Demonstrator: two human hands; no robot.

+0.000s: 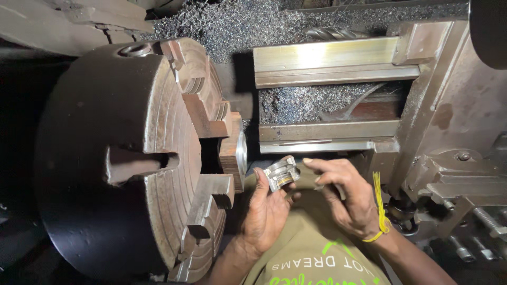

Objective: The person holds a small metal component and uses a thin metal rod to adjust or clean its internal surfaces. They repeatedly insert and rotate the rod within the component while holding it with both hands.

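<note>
Ring fitting held at the lathe chuck.
I pinch the small metal ring fitting [282, 174] in my left hand [264, 211] fingers; right hand [348, 198] fingertips, spread apart, should steady it before the four-jaw chuck [158, 158].

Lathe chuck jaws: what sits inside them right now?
A round, bright-faced metal workpiece sits clamped between the stepped jaws of the chuck. Only its shiny end face shows; the rest is covered by the jaws. The left hand holds a small metal ring part just beside it.

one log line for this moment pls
left hand: holds small round silver metal ring part | right hand: open beside it | large rusty lathe chuck: left
</note>
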